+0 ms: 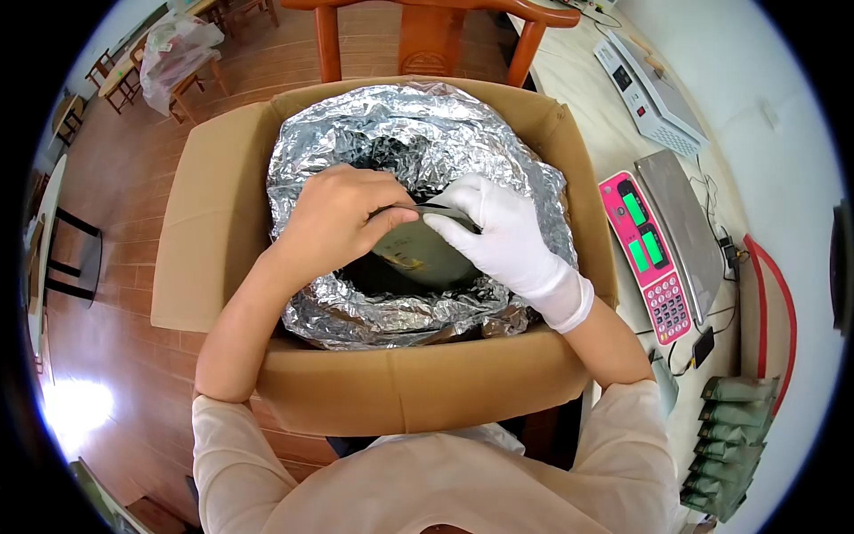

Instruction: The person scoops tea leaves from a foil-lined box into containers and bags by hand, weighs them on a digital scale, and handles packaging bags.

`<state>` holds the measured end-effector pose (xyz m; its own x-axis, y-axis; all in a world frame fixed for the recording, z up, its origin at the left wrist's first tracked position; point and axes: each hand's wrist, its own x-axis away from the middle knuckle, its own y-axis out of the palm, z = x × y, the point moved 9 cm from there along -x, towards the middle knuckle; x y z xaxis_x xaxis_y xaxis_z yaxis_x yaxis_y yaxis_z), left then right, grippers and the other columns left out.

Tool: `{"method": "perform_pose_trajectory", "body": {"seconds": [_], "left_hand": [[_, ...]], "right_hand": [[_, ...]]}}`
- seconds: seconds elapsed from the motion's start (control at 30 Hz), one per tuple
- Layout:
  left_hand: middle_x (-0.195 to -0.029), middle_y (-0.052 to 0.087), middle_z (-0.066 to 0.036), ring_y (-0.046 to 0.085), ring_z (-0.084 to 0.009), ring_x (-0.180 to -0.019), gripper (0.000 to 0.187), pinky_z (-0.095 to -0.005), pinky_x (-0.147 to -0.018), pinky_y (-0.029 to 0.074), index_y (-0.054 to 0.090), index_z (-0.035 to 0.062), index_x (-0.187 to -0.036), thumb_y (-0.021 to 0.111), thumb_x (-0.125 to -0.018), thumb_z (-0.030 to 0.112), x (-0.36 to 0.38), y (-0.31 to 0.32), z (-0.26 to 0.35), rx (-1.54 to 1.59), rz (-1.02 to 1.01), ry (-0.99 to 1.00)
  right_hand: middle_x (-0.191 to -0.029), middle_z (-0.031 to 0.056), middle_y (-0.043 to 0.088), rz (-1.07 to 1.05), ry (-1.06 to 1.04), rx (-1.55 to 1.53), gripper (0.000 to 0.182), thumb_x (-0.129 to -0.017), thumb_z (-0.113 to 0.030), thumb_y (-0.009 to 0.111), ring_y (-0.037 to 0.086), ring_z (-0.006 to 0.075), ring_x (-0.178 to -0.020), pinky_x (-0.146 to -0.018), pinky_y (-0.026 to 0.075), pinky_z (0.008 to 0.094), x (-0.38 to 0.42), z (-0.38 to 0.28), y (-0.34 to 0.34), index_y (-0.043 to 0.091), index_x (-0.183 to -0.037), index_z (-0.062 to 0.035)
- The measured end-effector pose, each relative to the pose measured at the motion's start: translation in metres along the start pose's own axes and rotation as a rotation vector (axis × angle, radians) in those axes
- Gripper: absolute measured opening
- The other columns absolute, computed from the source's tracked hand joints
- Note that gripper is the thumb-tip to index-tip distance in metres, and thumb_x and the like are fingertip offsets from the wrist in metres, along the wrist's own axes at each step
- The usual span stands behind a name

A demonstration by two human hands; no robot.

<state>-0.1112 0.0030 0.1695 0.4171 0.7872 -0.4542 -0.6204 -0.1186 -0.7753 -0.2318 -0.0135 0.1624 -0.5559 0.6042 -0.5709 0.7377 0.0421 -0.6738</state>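
A dark green pouch (425,252) with a small gold print hangs over the opening of a crumpled silver foil liner (356,313). My bare left hand (342,214) pinches the pouch's top edge between thumb and fingers. On the other side of the same edge, my right hand (498,233), in a white glove, is closed on it too. The two thumbs nearly meet at the middle of the rim. The liner fills a cardboard box (418,383); dark contents show deep inside, too shadowed to make out.
At right, a table (569,62) bears a pink digital scale (654,258) with a metal plate, a white sealing machine (649,93) and several green pouches (729,445) in a row. A wooden chair (431,36) stands behind the box. Cables lie near the scale.
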Motion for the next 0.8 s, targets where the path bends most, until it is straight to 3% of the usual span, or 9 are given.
{"method": "perform_pose_trajectory", "body": {"seconds": [0.2, 0.4, 0.53, 0.6, 0.8], "left_hand": [[-0.072, 0.061, -0.008, 0.059, -0.0279, -0.069, 0.014, -0.0367, -0.065, 0.045, 0.062, 0.0039, -0.074, 0.068, -0.076, 0.017, 0.001, 0.004, 0.007, -0.094, -0.007, 0.088], [-0.073, 0.060, -0.006, 0.058, -0.0270, -0.071, 0.013, -0.0367, -0.068, 0.044, 0.061, 0.0065, -0.075, 0.063, -0.079, 0.019, 0.001, 0.007, 0.005, -0.110, -0.030, 0.076], [-0.072, 0.059, -0.006, 0.058, -0.0271, -0.071, 0.013, -0.0366, -0.068, 0.044, 0.060, 0.0067, -0.075, 0.063, -0.080, 0.019, 0.000, 0.008, 0.002, -0.124, -0.071, 0.047], [-0.071, 0.059, -0.006, 0.058, -0.0272, -0.071, 0.013, -0.0368, -0.068, 0.044, 0.060, 0.0067, -0.075, 0.063, -0.080, 0.019, -0.001, 0.010, 0.002, -0.124, -0.094, 0.048], [-0.071, 0.057, -0.006, 0.057, -0.0268, -0.070, 0.014, -0.0365, -0.066, 0.043, 0.058, 0.0069, -0.074, 0.064, -0.080, 0.019, -0.001, 0.011, 0.000, -0.038, -0.078, 0.064]], "right_hand": [[-0.075, 0.0049, 0.055, -0.131, 0.037, 0.014, 0.010, -0.078, -0.019, 0.064, 0.059, 0.0250, -0.068, -0.060, 0.048, 0.0334, 0.001, -0.002, 0.009, 0.061, -0.078, -0.0094], [-0.072, 0.0054, 0.054, -0.049, -0.101, 0.129, 0.016, -0.081, -0.025, 0.062, 0.058, 0.0243, -0.065, -0.057, 0.047, 0.0335, 0.002, -0.006, 0.004, 0.059, -0.075, -0.0095], [-0.070, 0.0053, 0.054, -0.104, -0.108, 0.263, 0.021, -0.082, -0.029, 0.059, 0.058, 0.0236, -0.063, -0.056, 0.047, 0.0335, 0.003, -0.001, 0.004, 0.058, -0.075, -0.0101], [-0.069, 0.0077, 0.054, -0.192, -0.057, 0.303, 0.023, -0.080, -0.027, 0.064, 0.057, 0.0266, -0.062, -0.055, 0.046, 0.0350, 0.005, -0.001, 0.011, 0.056, -0.072, -0.0076], [-0.070, 0.0077, 0.055, -0.139, -0.027, 0.228, 0.025, -0.081, -0.030, 0.064, 0.058, 0.0261, -0.063, -0.055, 0.047, 0.0349, 0.009, 0.006, 0.010, 0.057, -0.072, -0.0077]]}}
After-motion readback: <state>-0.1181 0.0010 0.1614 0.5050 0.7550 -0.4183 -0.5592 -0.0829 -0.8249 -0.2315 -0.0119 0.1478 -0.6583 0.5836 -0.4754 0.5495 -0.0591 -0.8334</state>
